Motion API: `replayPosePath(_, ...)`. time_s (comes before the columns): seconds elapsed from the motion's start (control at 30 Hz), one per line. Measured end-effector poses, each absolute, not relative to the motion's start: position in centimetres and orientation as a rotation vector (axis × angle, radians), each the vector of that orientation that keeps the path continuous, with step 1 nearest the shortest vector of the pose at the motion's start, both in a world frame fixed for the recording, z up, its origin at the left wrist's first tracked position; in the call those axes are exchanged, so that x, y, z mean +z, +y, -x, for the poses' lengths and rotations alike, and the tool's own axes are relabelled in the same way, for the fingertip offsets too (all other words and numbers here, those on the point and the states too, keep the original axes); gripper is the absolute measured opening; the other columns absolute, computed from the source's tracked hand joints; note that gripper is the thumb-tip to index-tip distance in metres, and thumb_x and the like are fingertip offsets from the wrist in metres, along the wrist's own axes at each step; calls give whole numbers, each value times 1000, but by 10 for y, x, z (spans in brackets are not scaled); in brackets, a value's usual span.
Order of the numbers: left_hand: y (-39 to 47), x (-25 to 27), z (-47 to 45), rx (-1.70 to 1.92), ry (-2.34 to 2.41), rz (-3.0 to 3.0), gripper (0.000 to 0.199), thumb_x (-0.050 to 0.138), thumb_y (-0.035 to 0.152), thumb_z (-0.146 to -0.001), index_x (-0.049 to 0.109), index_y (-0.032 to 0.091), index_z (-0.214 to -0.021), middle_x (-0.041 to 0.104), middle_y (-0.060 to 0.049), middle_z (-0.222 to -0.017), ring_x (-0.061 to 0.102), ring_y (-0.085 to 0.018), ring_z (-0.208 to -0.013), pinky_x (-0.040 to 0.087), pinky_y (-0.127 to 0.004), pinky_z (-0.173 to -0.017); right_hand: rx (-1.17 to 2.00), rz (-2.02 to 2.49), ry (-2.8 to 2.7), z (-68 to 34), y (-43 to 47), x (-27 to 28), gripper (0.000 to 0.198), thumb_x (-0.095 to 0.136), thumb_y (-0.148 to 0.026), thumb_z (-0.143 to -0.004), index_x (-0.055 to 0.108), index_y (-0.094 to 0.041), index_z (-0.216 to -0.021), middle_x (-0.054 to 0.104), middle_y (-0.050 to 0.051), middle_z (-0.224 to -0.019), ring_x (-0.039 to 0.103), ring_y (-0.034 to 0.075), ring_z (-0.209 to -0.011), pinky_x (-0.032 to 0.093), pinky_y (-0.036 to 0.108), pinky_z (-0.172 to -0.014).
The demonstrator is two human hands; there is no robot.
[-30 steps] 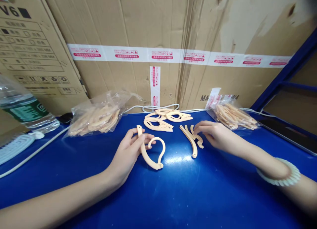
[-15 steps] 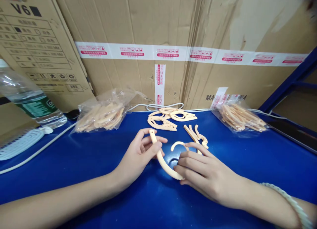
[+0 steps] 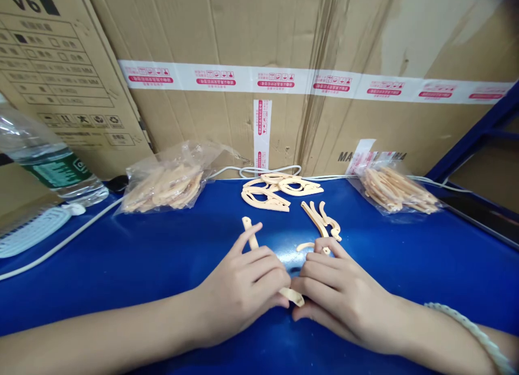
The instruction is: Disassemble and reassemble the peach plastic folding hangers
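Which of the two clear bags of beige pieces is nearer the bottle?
The left bag, close to the green-labelled bottle; the other bag lies far right, beyond the right hand.

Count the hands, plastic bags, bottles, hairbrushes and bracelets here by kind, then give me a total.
Hands: 2, left hand and right hand
Plastic bags: 2, left bag and right bag
Bottle: 1
Hairbrush: 1
Bracelet: 1
Total: 7
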State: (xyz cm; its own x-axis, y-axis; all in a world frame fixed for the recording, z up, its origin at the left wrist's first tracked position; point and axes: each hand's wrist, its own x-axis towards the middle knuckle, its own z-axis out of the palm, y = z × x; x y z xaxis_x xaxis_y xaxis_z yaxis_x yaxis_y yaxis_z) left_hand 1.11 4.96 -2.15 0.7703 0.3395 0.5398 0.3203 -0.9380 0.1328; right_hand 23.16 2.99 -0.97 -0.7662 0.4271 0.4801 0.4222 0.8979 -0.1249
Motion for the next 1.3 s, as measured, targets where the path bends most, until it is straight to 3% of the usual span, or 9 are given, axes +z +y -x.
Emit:
replayPosePath(0.23,46,-18,-9,786,574,-2977,26,38,16,-100,54,17,-80,61,0,-75,55,-14,-69,38,-39,-97,303,654,-2555,-231,30,-12,33,45,-36,-101,64,-13,-87,58,2,-75,49,15,-69,33,35,-81)
replayPosePath(0.47,46,-16,-9,839,584,-2878,22,39,15,-99,51,18,-81,62,-1,-76,56,-14,-69,37,-36,-94,431,712,-2538,-233,31,-11,32,44,-38,-102,65,-16,-93,57,2,-77,49,16,-72,33,35,-81)
replayPosePath(0.8,47,-23,-11,845,616,-2856,15,41,11,-96,48,18,-85,61,0,-79,55,-15,-66,34,-38,-96,117,695,-2521,-230,28,-12,29,44,-31,-102,64,-16,-88,57,1,-74,49,17,-75,24,41,-95)
replayPosePath(0.97,46,-20,-11,794,609,-2863,18,42,7,-93,48,19,-81,61,0,-76,55,-15,-67,33,-38,-94,305,740,-2515,-229,28,-9,25,47,-32,-101,65,-18,-92,60,1,-78,51,18,-79,24,39,-94)
replayPosePath(1.17,46,-13,-10,884,553,-2946,26,36,3,-91,51,18,-76,60,-1,-69,51,-15,-62,35,-34,-76,565,819,-2481,-230,30,-4,14,57,-30,-96,65,-20,-92,58,-2,-74,52,15,-75,28,37,-88)
replayPosePath(1.3,52,-10,-6,921,516,-2916,22,42,6,-94,56,18,-82,65,-1,-73,56,-14,-66,37,-33,-78,432,884,-2406,-237,40,-5,10,58,-28,-96,64,-21,-98,56,-2,-73,52,15,-73,31,38,-88)
